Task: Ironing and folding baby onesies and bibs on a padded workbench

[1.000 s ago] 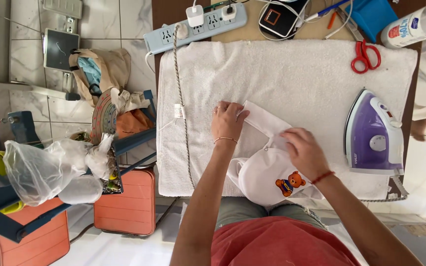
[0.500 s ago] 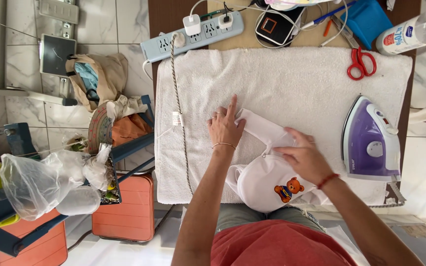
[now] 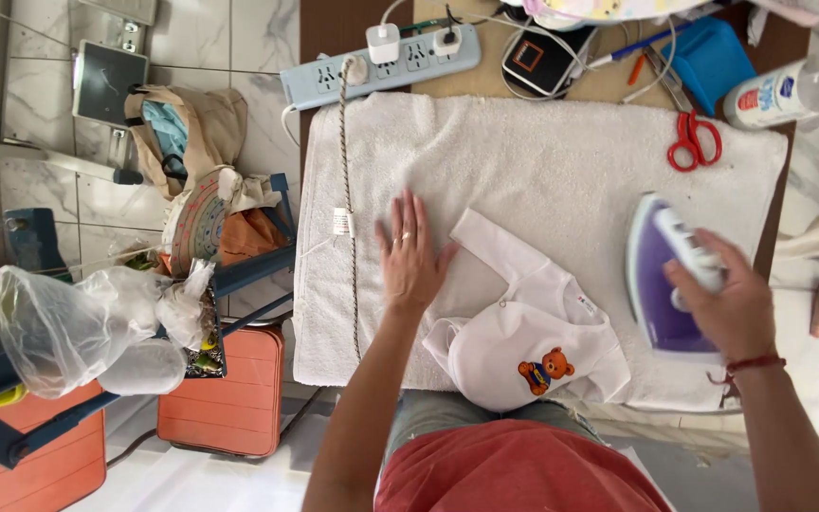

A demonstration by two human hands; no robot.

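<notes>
Left hand (image 3: 411,254) flat, palm down, fingers spread, pressing on the white towel (image 3: 523,161) just left of the garment's sleeve; holds nothing, ring visible on one finger. Fingertips point away from the body, thumb side nearly touching the sleeve cuff. Right hand (image 3: 724,301) closed around the handle of the purple-and-white iron (image 3: 661,284), red string band on the wrist. Iron sits on the right part of the towel, nose pointing away from the person, just beside the garment's right edge; can't tell if the soleplate is touching the cloth or lifted. White baby shirt (image 3: 528,327) lies on the near middle of the towel, one long sleeve stretched out up-left toward the left hand, small bear print on the chest, lower part hanging over the table's near edge. Iron cord (image 3: 348,190), braided, runs down the towel's left side from the power strip (image 3: 381,64) at the far edge. Red scissors (image 3: 692,142) on the towel's far right corner, blue box (image 3: 713,59) and a plastic bottle (image 3: 793,90) beyond them. Off the table to the left: orange crate (image 3: 225,393), clear plastic bags (image 3: 78,327), cloth bag (image 3: 191,133) on the tiled floor.
</notes>
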